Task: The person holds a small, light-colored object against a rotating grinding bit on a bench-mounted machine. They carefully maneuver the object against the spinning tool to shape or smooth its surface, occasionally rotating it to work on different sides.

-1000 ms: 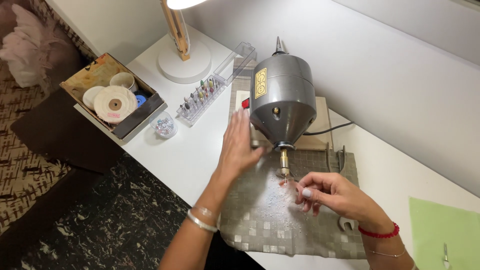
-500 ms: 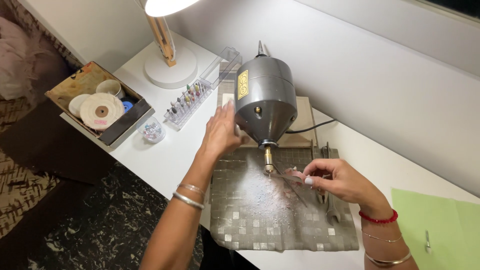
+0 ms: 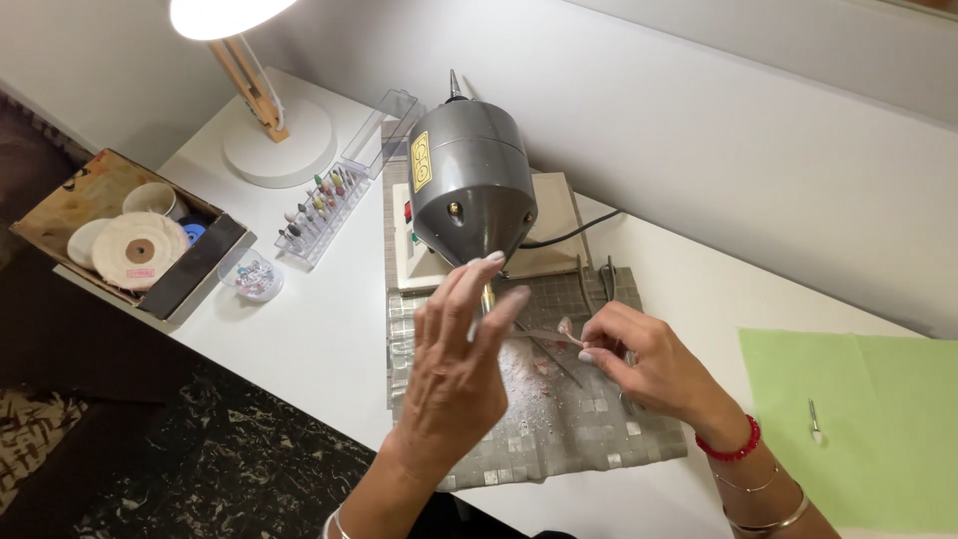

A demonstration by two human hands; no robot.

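Two fingertips of the right hand (image 3: 649, 364) pinch a small pinkish piece (image 3: 566, 327), held just at 3 o'clock of the grey polishing motor's (image 3: 469, 190) spindle tip (image 3: 488, 295). At 9 o'clock, the left hand (image 3: 461, 374) hovers unclenched, grasping nothing. Doing this well likely means a firm pinch, light pressure, and staying over the checked mat (image 3: 559, 429) that catches dust.

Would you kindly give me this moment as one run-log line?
left hand: raised at spindle tip of grey motor | right hand: pinching small pink piece beside it | under both: grey checked cloth, dusty
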